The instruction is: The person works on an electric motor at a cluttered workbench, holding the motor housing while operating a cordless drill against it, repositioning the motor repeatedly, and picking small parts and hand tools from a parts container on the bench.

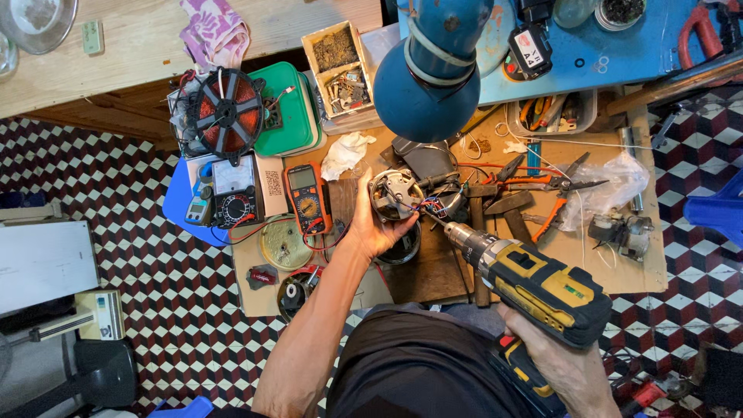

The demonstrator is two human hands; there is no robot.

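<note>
Head view: left hand clamped around small motor, steadying it above the bench; right hand gripping yellow drill, bit aimed at motor. Orange multimeter beside.

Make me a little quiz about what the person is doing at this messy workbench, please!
1. True or false: the left hand holds the small round motor over the bench.
2. Which tool is in the right hand? A) pliers B) yellow and black cordless drill C) hammer
3. Fill in: the orange multimeter lies just to the ____ of the motor in the picture.

Key: 1 true. 2 B; its bit points at the motor. 3 left.
</note>
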